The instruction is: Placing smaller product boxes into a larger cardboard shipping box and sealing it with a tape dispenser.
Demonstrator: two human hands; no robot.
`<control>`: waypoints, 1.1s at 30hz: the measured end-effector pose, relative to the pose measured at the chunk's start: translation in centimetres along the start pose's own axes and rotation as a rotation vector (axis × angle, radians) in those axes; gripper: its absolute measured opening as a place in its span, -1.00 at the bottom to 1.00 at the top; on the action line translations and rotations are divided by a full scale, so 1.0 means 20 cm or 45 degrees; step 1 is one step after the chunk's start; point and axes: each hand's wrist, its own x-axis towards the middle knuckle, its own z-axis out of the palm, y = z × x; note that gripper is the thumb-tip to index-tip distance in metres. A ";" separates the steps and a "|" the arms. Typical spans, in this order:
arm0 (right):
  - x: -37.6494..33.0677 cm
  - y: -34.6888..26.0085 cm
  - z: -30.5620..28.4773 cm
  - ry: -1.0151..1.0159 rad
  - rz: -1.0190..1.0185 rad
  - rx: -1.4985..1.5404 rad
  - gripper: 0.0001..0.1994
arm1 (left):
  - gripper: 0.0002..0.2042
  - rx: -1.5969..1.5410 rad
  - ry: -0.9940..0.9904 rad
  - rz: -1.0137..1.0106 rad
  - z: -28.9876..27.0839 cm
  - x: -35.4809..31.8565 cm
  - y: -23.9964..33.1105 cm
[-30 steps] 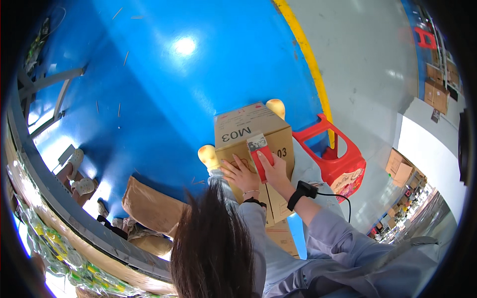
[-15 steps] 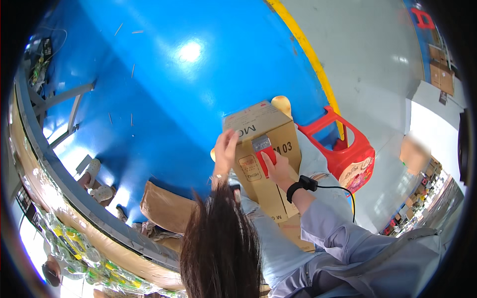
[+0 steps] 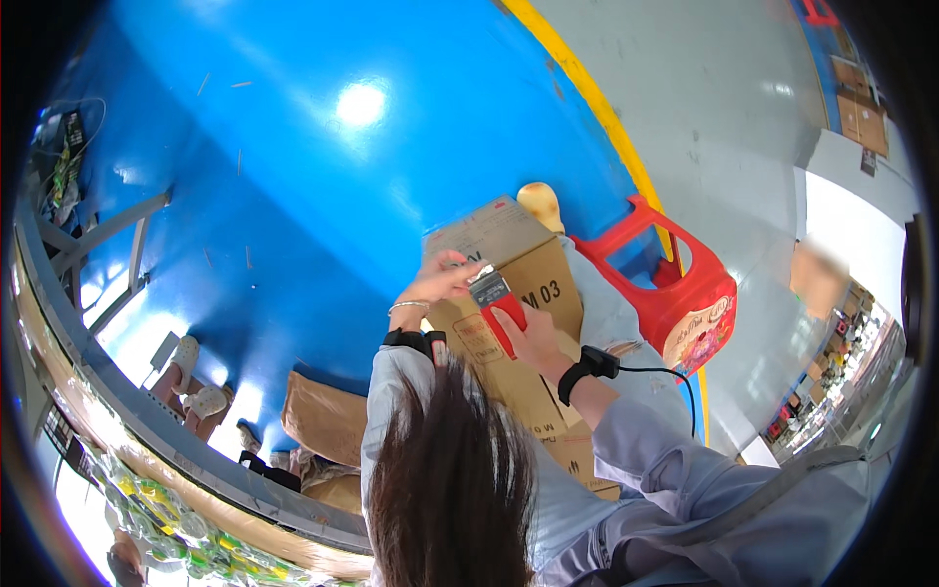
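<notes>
My right hand (image 3: 533, 338) is wrapped round the red handle of a flat, grey-headed hand tool (image 3: 504, 325), held above a brown carton. At the tool's upper end, the fingertips of my left hand (image 3: 440, 281) close together beside a small shiny whitish bit; what exactly they pinch is too small to tell. Under both hands the carton (image 3: 543, 262), with dark and red print, stands between my legs. Another carton (image 3: 577, 455) shows below it, nearer to me. Long dark hair hangs over part of my left arm.
A red plastic stool (image 3: 650, 293) stands on the right by a yellow floor line (image 3: 597, 98). A curved-looking bench (image 3: 225, 479) with green-and-clear packages (image 3: 156, 509) runs along the left. Brown cardboard (image 3: 328, 418) lies near it, and another person's feet (image 3: 191, 382) show there.
My left hand has left the carton's upper edge and come to the tool's grey head. The right hand keeps its grip, with the tool slightly more tilted. The whole view has shifted a little.
</notes>
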 end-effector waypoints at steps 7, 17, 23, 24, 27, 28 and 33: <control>-0.01 0.00 -0.01 -0.020 -0.112 0.021 -0.60 | -0.64 -0.092 -0.096 -0.071 -0.03 -0.02 -0.05; -0.02 0.00 0.00 -0.032 -0.087 -0.102 -0.60 | -0.68 0.261 0.179 0.015 -0.06 0.04 -0.07; -0.04 -0.01 0.01 -0.036 -0.164 0.001 -0.61 | -0.58 0.135 0.249 0.175 -0.16 0.05 0.03; -0.04 0.00 0.01 -0.039 -0.158 0.001 -0.61 | -0.58 0.134 0.248 0.169 -0.13 0.02 0.07; -0.04 0.03 -0.02 -0.043 -0.120 -0.044 -0.62 | -0.57 0.250 -0.118 -0.063 -0.02 -0.02 0.18; -0.05 0.02 -0.02 -0.050 -0.134 -0.057 -0.62 | -0.56 0.315 -0.193 -0.059 -0.03 -0.02 0.18; -0.05 0.01 -0.01 -0.040 -0.134 -0.045 -0.62 | -0.55 0.406 -0.332 0.042 -0.01 -0.06 0.14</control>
